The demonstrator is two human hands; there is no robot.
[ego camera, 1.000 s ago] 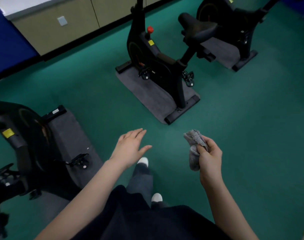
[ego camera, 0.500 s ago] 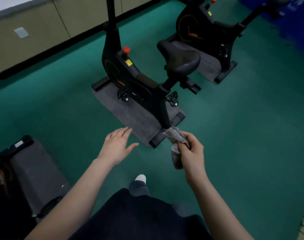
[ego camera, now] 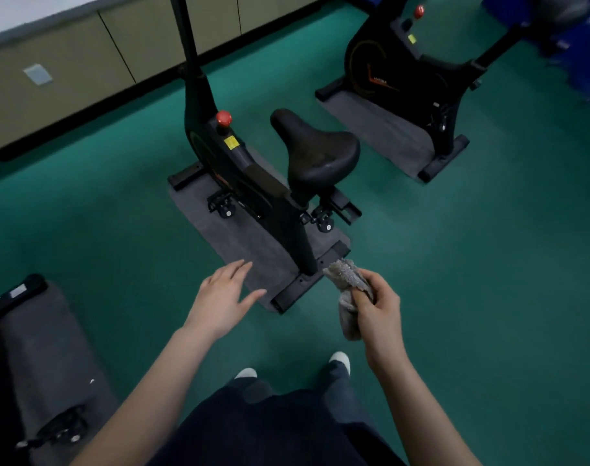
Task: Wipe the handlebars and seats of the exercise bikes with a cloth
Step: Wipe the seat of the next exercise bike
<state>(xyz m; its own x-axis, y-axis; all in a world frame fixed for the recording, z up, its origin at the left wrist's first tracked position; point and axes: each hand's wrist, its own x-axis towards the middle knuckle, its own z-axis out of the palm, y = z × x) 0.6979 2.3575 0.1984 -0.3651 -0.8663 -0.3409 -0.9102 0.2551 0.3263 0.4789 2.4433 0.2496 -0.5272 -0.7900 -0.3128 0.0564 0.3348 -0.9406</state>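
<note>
— Listing item one: where was the cloth (ego camera: 349, 287)?
— Grey, bunched. It sat in the lower centre-right of the frame, gripped by the right hand (ego camera: 377, 307). Thumb and curled fingers closed round its middle, with one end poking up and the other hanging below the fist.
— And the left hand (ego camera: 223, 297)?
— Empty, palm down, fingers straight and spread. It was just left of the cloth, apart from it and touching nothing.
— Item two, the nearest bike?
— Black exercise bike (ego camera: 253, 183), centre frame, standing on a grey mat (ego camera: 240, 243). Its seat (ego camera: 317, 149) showed above both hands, well apart from the cloth. The cloth's top end overlapped the rear base bar (ego camera: 300, 284); I could not tell whether they touched.
— Remaining stock?
— Second bike (ego camera: 414, 75), upper right, on its own mat (ego camera: 381, 132). Part of a third bike (ego camera: 14, 290) at the lower left edge. Green floor (ego camera: 455, 264) throughout.
</note>
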